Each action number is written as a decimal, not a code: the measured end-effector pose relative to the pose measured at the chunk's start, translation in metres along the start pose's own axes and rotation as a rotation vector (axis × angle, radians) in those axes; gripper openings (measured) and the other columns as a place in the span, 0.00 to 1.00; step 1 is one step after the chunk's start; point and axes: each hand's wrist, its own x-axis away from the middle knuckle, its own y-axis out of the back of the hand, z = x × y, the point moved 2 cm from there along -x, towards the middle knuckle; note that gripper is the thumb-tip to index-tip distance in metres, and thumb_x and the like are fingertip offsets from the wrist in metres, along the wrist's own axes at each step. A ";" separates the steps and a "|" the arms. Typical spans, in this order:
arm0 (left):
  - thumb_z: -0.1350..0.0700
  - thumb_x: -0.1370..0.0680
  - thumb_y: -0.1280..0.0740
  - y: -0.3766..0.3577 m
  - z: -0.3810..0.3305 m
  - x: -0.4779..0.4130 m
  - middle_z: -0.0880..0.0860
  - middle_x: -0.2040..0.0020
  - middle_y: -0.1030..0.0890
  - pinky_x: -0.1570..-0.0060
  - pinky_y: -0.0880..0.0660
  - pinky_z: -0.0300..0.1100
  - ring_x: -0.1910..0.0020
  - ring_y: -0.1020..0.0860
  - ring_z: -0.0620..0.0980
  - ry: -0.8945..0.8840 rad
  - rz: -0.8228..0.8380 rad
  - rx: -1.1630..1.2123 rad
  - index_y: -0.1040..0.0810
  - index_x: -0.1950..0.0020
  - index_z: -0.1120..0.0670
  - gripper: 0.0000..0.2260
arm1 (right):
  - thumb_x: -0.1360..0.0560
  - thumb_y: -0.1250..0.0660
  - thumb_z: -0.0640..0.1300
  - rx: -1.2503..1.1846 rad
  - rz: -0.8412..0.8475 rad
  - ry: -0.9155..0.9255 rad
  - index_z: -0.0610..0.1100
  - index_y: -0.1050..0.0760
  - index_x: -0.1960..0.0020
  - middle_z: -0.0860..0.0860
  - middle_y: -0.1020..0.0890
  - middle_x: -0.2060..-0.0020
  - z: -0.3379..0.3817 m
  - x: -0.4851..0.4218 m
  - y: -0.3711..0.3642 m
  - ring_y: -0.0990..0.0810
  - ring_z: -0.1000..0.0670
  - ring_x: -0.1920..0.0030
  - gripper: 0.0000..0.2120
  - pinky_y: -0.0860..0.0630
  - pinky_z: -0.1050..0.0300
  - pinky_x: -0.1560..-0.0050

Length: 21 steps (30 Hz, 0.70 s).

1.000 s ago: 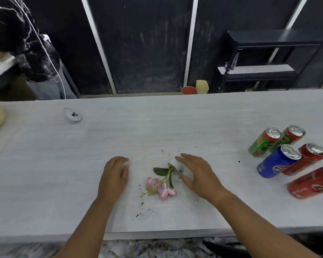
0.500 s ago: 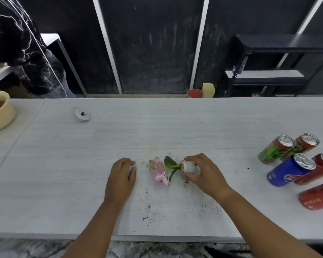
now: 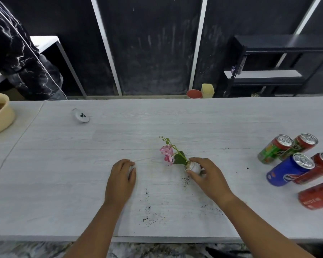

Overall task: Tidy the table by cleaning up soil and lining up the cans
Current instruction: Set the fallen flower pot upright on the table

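Observation:
My right hand [image 3: 210,178] grips a small white pot [image 3: 194,167] and holds it tilted on the grey table [image 3: 63,174]. A pink flower [image 3: 167,155] with green leaves sticks out of the pot to the upper left. My left hand [image 3: 122,181] lies palm down on the table, left of the flower; a bit of something white shows under its fingers. Dark soil crumbs [image 3: 147,217] are scattered in front of both hands. Several cans cluster at the right: a green and red can [image 3: 272,150], a blue can [image 3: 287,171] and red cans [image 3: 319,196].
A beige bowl [image 3: 0,116] sits at the table's left end. A small white device [image 3: 81,116] lies at the back left. Behind the table are a person in a dark patterned top [image 3: 17,58], red and yellow pots [image 3: 200,93] and a black shelf [image 3: 280,66].
My right hand closed on the pot and raised it from lying flat, so the flower now points up and away. My left hand stayed put.

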 end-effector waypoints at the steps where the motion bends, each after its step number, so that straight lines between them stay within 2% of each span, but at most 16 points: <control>1: 0.56 0.16 0.30 0.000 0.000 0.000 0.46 0.35 0.21 0.34 0.28 0.40 0.32 0.24 0.48 0.001 0.000 0.003 0.17 0.37 0.52 0.09 | 0.24 0.23 0.54 -0.004 -0.005 0.000 0.67 0.22 0.38 0.63 0.19 0.44 0.000 0.001 0.000 0.19 0.59 0.44 0.18 0.17 0.54 0.45; 6: 0.55 0.16 0.30 0.000 0.000 0.001 0.44 0.35 0.21 0.35 0.24 0.43 0.32 0.25 0.47 0.003 -0.007 0.001 0.18 0.36 0.52 0.09 | 0.25 0.22 0.56 -0.014 -0.018 0.005 0.65 0.21 0.42 0.62 0.17 0.47 -0.002 0.001 0.002 0.17 0.58 0.47 0.14 0.16 0.52 0.47; 10: 0.52 0.16 0.30 0.000 -0.005 0.003 0.45 0.34 0.21 0.36 0.22 0.44 0.30 0.25 0.47 0.032 0.008 0.009 0.18 0.35 0.52 0.10 | 0.26 0.22 0.59 -0.005 -0.076 -0.010 0.66 0.22 0.43 0.66 0.16 0.48 -0.002 0.004 0.007 0.17 0.61 0.48 0.14 0.16 0.57 0.49; 14: 0.48 0.17 0.29 -0.004 -0.018 0.002 0.45 0.35 0.21 0.35 0.23 0.45 0.30 0.26 0.47 0.065 0.014 0.036 0.18 0.37 0.50 0.11 | 0.26 0.23 0.63 0.015 -0.151 -0.027 0.68 0.23 0.44 0.65 0.18 0.49 -0.002 0.006 0.014 0.21 0.60 0.47 0.14 0.22 0.61 0.53; 17: 0.47 0.17 0.29 -0.019 -0.042 0.004 0.45 0.36 0.22 0.36 0.23 0.42 0.31 0.26 0.46 -0.014 0.056 0.041 0.18 0.36 0.49 0.12 | 0.27 0.22 0.61 -0.068 -0.213 -0.080 0.68 0.23 0.45 0.64 0.17 0.49 -0.007 0.004 0.024 0.19 0.59 0.50 0.14 0.23 0.64 0.55; 21: 0.51 0.18 0.26 -0.031 -0.053 0.006 0.48 0.37 0.20 0.34 0.22 0.51 0.33 0.24 0.52 -0.080 0.047 0.008 0.17 0.37 0.51 0.11 | 0.27 0.21 0.61 -0.139 -0.329 -0.128 0.67 0.22 0.45 0.69 0.17 0.48 -0.022 -0.007 0.050 0.18 0.61 0.50 0.14 0.23 0.70 0.57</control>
